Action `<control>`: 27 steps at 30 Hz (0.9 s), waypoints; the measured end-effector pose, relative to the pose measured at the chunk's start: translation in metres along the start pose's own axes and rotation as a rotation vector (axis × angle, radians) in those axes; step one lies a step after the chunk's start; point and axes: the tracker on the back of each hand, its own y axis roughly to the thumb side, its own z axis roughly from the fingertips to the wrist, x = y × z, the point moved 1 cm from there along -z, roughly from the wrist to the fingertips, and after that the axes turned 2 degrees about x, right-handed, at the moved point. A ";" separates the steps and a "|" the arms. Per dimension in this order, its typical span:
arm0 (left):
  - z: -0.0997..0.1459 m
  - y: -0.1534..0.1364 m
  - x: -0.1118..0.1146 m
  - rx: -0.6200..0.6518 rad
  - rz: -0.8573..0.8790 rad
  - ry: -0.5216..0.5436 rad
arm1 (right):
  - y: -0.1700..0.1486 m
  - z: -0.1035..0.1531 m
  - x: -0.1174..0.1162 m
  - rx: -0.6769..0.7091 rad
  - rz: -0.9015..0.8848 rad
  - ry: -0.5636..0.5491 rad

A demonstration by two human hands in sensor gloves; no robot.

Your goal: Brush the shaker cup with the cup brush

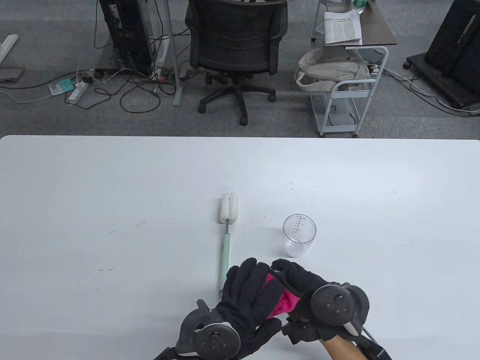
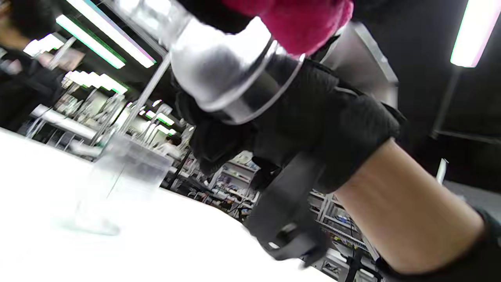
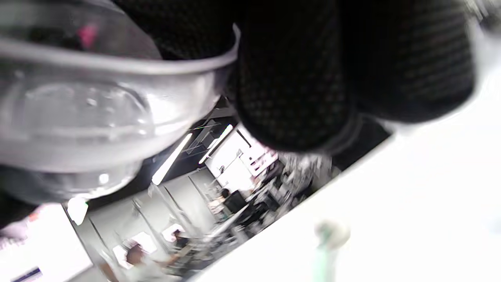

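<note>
The cup brush (image 1: 226,243), with a pale green handle and a white sponge head, lies on the table, and its handle end shows in the right wrist view (image 3: 328,239). The clear shaker cup (image 1: 299,235) stands upright to the brush's right, empty, and also shows in the left wrist view (image 2: 121,176). Both hands meet at the table's near edge, below the cup. My left hand (image 1: 262,292) holds a pink cloth (image 1: 281,300) against a clear rounded plastic piece (image 2: 231,74). My right hand (image 1: 296,296) grips that piece (image 3: 98,109). Neither hand touches the brush or the cup.
The white table (image 1: 112,210) stretches wide to the left and right. Beyond its far edge stand an office chair (image 1: 234,41), a small cart (image 1: 348,90) and floor cables.
</note>
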 end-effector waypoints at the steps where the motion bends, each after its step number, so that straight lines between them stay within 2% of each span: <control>1: 0.001 0.000 -0.001 -0.001 -0.043 0.054 | -0.005 0.000 -0.001 -0.046 -0.121 0.019; 2: 0.002 -0.003 -0.002 -0.028 -0.042 0.126 | -0.010 0.001 -0.005 -0.106 -0.292 0.045; 4: 0.003 -0.013 0.002 -0.052 0.148 0.157 | -0.013 0.003 -0.015 -0.158 -0.526 0.086; 5: 0.002 -0.019 0.003 -0.054 0.329 0.176 | -0.013 0.005 -0.022 -0.174 -0.596 0.106; 10: 0.003 -0.043 -0.001 -0.127 0.865 0.255 | -0.005 0.009 -0.043 -0.076 -0.702 0.175; 14: 0.005 -0.060 -0.001 -0.255 1.182 0.225 | -0.006 0.004 -0.040 -0.037 -0.609 0.189; 15: 0.006 -0.064 -0.001 -0.310 1.228 0.201 | -0.004 0.002 -0.037 0.005 -0.495 0.166; 17: 0.008 -0.069 -0.002 -0.397 1.200 0.134 | 0.004 -0.002 -0.030 0.089 -0.262 0.171; 20: 0.008 -0.070 -0.008 -0.418 0.994 0.022 | 0.019 -0.004 -0.022 0.206 0.097 0.168; 22: 0.006 -0.060 -0.008 -0.416 0.649 -0.063 | 0.032 0.000 -0.026 0.290 0.336 0.164; 24: 0.005 -0.050 -0.009 -0.389 0.402 -0.049 | 0.038 0.005 -0.031 0.330 0.513 0.095; 27: 0.002 -0.032 -0.008 -0.248 0.261 -0.066 | 0.037 0.005 -0.025 0.302 0.544 -0.001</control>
